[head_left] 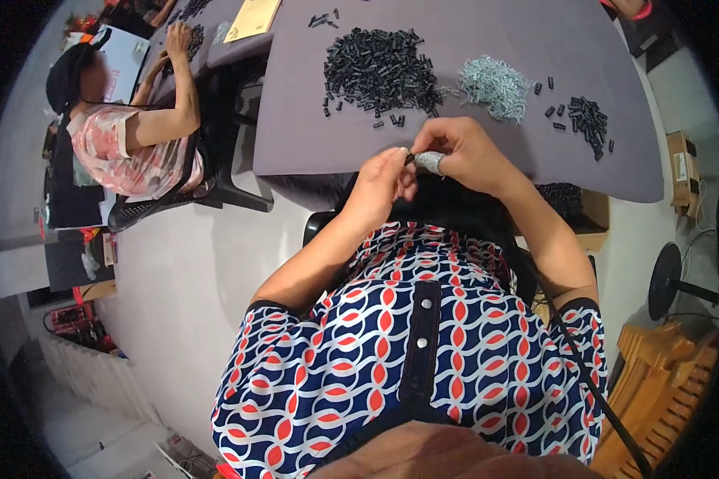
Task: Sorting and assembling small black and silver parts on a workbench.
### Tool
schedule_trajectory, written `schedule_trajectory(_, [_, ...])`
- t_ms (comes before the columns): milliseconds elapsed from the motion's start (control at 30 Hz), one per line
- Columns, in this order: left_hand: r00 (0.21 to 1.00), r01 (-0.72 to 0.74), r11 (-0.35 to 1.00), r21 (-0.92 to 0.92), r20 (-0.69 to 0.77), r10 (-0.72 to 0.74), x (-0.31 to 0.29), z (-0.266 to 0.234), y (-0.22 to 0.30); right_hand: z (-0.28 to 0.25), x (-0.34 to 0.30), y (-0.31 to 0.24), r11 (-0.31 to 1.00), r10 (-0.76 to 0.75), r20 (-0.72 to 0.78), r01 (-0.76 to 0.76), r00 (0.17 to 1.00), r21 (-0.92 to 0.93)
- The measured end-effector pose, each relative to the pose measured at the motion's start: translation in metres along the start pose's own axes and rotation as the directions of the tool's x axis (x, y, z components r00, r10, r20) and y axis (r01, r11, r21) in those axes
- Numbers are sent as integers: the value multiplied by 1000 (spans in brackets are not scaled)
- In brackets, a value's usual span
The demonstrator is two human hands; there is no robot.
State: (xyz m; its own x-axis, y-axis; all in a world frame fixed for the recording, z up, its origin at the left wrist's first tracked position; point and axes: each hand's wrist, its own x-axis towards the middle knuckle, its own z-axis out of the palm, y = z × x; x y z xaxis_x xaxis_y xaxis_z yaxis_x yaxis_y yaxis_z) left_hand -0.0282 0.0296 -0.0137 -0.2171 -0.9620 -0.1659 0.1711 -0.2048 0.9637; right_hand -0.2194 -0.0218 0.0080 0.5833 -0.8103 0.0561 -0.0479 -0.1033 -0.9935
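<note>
Just off the table's near edge, my two hands meet in front of my body. My left hand (385,182) is closed, with a small black plastic part (410,159) pinched between thumb and forefinger. My right hand (469,153) is closed in a pinch right beside that part; what sits between its fingertips is hidden. A grey wrap or finger cover (429,163) covers one of its fingers. Beyond my hands lies a large pile of black plastic parts (379,70). Right of it is a heap of small clear or silvery pieces (495,86), and farther right a smaller pile of black parts (588,121).
A grey cloth covers the table (311,144). To the left a co-worker (132,132) sits on a black chair (231,188), hands at another table with dark parts. Cardboard boxes (683,172), a black round-based stand (667,279) and a wooden chair (655,367) stand at the right.
</note>
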Motion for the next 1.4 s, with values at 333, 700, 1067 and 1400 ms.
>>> schedule_trajectory(333, [927, -268, 712, 649, -28, 374, -2, 6, 1, 8, -3, -17, 957, -109, -74, 84, 991, -279])
schedule_trajectory(700, [971, -192, 822, 536, -16, 237, -2, 9, 0, 3, -10, -7, 988, 27, -104, -42, 994, -150])
schedule_trajectory(1067, [983, 142, 946, -291, -73, -170, 2, 10, 10, 4, -18, -18, 602, -361, -68, 176, 930, -779])
schedule_trajectory(1400, [990, 143, 919, -368, 38, -139, 3, 5, -3, 17, -4, -7, 454, -332, -2, 158, 943, -877])
